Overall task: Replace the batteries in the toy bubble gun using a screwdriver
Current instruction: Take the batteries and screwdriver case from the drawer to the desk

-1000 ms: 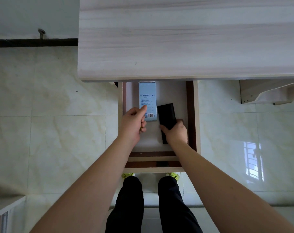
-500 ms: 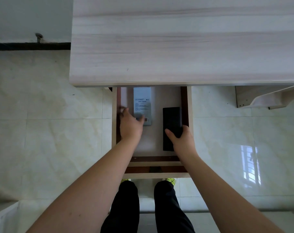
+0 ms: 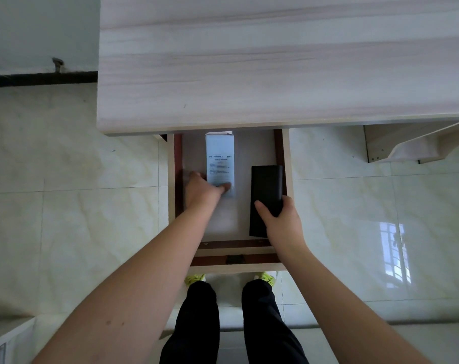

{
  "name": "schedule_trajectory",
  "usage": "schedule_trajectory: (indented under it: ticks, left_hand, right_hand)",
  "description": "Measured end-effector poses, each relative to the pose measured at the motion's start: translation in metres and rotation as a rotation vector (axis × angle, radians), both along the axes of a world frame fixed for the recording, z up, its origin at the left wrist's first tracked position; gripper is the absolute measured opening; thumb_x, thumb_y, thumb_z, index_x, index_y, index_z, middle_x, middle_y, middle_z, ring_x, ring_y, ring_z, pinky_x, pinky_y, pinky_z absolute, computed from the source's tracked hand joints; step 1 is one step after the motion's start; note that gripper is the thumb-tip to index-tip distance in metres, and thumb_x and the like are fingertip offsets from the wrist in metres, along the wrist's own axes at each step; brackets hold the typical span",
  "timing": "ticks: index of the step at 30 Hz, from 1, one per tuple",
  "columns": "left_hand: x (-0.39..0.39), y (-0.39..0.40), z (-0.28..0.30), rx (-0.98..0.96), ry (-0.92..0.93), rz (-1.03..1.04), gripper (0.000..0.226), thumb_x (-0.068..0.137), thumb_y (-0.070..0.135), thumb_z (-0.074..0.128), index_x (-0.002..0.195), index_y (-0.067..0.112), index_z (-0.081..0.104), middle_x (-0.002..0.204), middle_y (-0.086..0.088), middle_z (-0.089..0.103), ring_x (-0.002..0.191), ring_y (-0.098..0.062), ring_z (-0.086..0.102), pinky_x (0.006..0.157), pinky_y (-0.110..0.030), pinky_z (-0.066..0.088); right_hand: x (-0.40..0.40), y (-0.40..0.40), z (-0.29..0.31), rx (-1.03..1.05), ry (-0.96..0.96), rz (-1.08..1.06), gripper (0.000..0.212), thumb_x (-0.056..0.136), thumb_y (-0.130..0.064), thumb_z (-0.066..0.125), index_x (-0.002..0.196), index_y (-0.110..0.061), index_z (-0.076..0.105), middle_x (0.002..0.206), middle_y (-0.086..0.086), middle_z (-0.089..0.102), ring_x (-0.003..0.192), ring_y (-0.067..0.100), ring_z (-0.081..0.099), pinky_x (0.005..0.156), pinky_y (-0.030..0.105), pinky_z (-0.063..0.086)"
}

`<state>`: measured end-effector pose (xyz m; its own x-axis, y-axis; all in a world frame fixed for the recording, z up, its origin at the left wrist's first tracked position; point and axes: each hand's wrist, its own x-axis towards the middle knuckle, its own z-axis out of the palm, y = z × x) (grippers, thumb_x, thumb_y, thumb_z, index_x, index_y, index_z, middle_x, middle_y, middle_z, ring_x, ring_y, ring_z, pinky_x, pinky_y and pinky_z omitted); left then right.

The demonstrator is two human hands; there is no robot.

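An open drawer point(image 3: 236, 258) sticks out from under the desk. Inside lies a pale blue printed box point(image 3: 219, 153), its far end under the desk edge. My left hand point(image 3: 200, 191) holds the box's near end, thumb on top and blurred fingers at its left side. A flat black case point(image 3: 266, 185) lies along the drawer's right wall. My right hand point(image 3: 282, 222) grips the case's near half, thumb on its left edge and fingers on its right. No bubble gun or screwdriver shows in the view.
The pale wooden desk top point(image 3: 275, 61) fills the upper view and hides the drawer's back. Glossy tiled floor point(image 3: 78, 206) lies on both sides. My legs and yellow-green shoes point(image 3: 195, 278) stand just below the drawer front. A wooden bracket point(image 3: 407, 148) sits at right.
My right hand has slid the black case from the drawer's middle to its right wall. My left hand has shifted along the box's near end, its thumb now lying on top.
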<state>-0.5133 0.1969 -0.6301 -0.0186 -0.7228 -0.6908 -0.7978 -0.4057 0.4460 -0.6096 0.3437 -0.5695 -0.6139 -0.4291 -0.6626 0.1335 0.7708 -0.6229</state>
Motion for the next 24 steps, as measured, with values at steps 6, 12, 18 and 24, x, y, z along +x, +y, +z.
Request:
schedule_trajectory:
  ticks: [6, 12, 18, 24]
  left_hand:
    - [0.023, 0.025, 0.019, -0.006, 0.135, -0.107, 0.049, 0.079, 0.033, 0.078, 0.118, 0.017, 0.054, 0.114, 0.0, 0.062, 0.094, -0.019, 0.064, 0.074, -0.03, 0.056]
    - [0.046, 0.048, 0.07, -0.041, 0.202, -0.168, 0.036, 0.08, 0.039, 0.075, 0.108, 0.031, 0.055, 0.102, 0.014, 0.06, 0.087, -0.01, 0.064, 0.073, -0.029, 0.058]
    - [0.082, 0.061, 0.142, 0.101, 0.406, -0.026, 0.034, 0.081, 0.037, 0.075, 0.109, 0.039, 0.057, 0.105, 0.008, 0.069, 0.074, -0.008, 0.067, 0.051, -0.027, 0.051]
    - [0.109, 0.054, 0.236, 0.049, 0.578, -0.016, 0.031, 0.084, 0.034, 0.072, 0.112, 0.033, 0.059, 0.093, 0.001, 0.074, 0.04, -0.003, 0.046, 0.041, -0.019, 0.038]
  right_hand:
    - [0.002, 0.015, 0.018, -0.039, -0.002, 0.017, 0.049, 0.089, -0.042, 0.062, 0.128, -0.018, 0.045, 0.115, -0.003, 0.059, 0.104, 0.017, 0.058, 0.08, 0.025, 0.052]
    - [0.005, 0.033, 0.049, -0.077, 0.023, 0.0, 0.044, 0.088, -0.043, 0.062, 0.124, -0.021, 0.046, 0.108, -0.007, 0.06, 0.098, 0.012, 0.06, 0.079, 0.028, 0.055]
    - [0.023, 0.046, 0.095, -0.166, 0.077, -0.015, 0.032, 0.09, -0.041, 0.06, 0.115, -0.028, 0.046, 0.1, -0.016, 0.059, 0.092, 0.004, 0.061, 0.074, 0.024, 0.055]
    - [0.061, 0.051, 0.173, -0.274, 0.157, -0.034, 0.029, 0.091, -0.034, 0.061, 0.115, -0.029, 0.045, 0.1, -0.017, 0.059, 0.089, -0.002, 0.059, 0.061, 0.013, 0.048]
